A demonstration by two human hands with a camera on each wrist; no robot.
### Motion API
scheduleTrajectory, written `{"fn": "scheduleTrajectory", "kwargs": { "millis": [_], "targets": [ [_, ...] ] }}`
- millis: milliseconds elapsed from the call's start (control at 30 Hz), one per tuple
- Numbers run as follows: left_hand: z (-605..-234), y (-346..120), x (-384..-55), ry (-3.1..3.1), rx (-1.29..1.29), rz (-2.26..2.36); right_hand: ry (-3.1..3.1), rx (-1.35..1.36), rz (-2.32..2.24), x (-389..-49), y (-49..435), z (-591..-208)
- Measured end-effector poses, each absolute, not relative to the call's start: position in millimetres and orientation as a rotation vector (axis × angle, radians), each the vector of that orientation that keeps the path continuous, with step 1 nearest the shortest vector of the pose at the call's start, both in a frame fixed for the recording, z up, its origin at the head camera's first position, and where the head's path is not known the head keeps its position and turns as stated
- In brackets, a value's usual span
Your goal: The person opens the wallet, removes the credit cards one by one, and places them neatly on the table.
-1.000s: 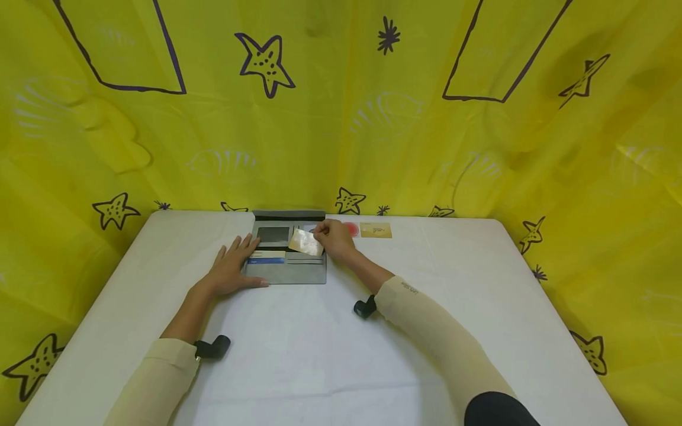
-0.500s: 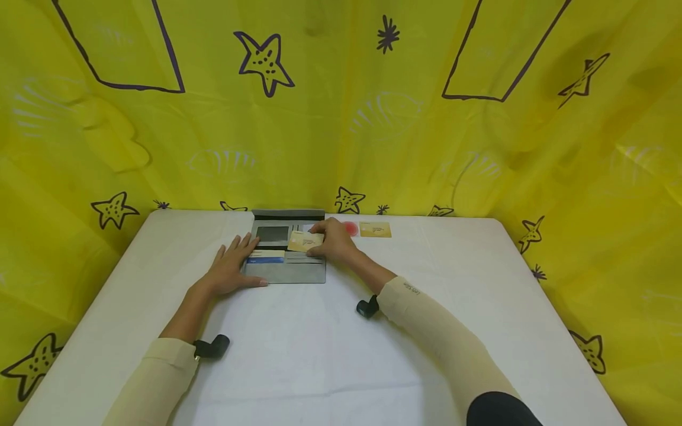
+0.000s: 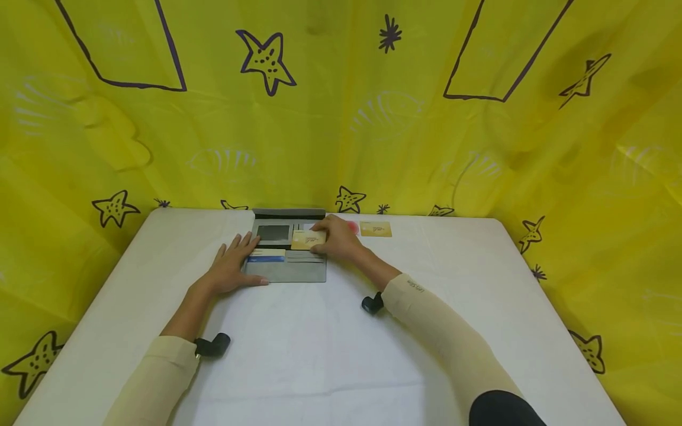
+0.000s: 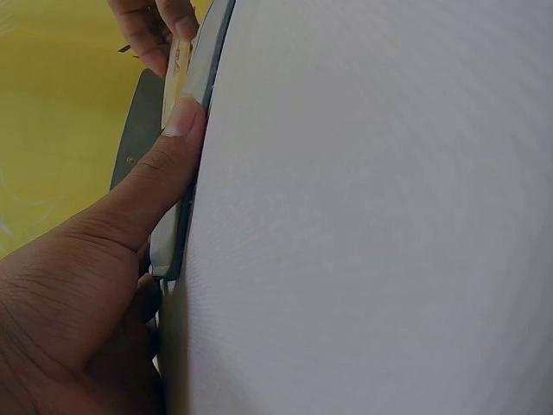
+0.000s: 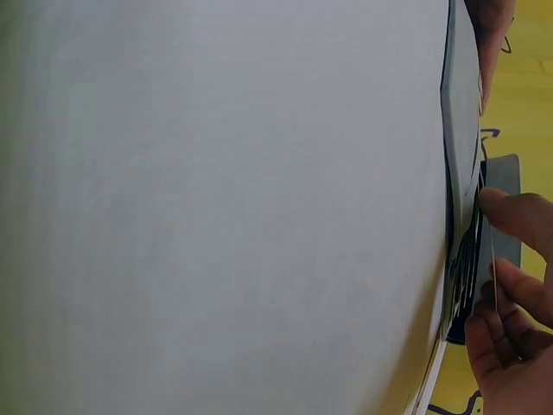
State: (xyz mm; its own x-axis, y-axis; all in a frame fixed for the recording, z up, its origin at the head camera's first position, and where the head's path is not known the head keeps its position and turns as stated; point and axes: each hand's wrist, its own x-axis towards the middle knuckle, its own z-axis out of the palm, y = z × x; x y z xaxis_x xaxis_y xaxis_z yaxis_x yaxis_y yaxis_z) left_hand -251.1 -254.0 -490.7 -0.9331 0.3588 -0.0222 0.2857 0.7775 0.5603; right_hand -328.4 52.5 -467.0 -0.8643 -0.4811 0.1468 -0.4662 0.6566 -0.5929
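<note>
Curtain (image 3: 341, 127): yellow, drawn with dark starfish, hanging just behind the table.
Table (image 3: 298, 355): white-covered, with everything gathered near its far edge.
Left hand (image 3: 228, 272): spread, fingers straight and thumb out, resting on the left side of the wallet (image 3: 295, 273).
Wallet: gray, lying open, its dark flap at the far edge.
Blue-and-white card (image 3: 266, 255): in the near left part of the wallet; I'd call that one done.
Pale card (image 3: 308, 226): in the far right part, mostly hidden, so I can't tell how deep it sits.
Gold card (image 3: 306, 241): over the wallet's right half, apparently halfway through its step; whether its edge is inside a slot I cannot tell.
Right hand (image 3: 342, 239): pinching the gold card between thumb and fingers.
Red thing (image 3: 353, 226): on the table, partly behind the right hand, seemingly left over.
Second gold card (image 3: 376, 229): flat on the table, farthest right, outside the wallet and apparently left too.
</note>
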Motion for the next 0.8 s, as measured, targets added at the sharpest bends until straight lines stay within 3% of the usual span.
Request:
{"fn": "scheduleTrajectory", "kwargs": {
  "millis": [800],
  "targets": [
    [-488,-252,-251,2.836,0.512,0.841,2.752,-0.876,-0.989,-335,86,-468]
  ]
}}
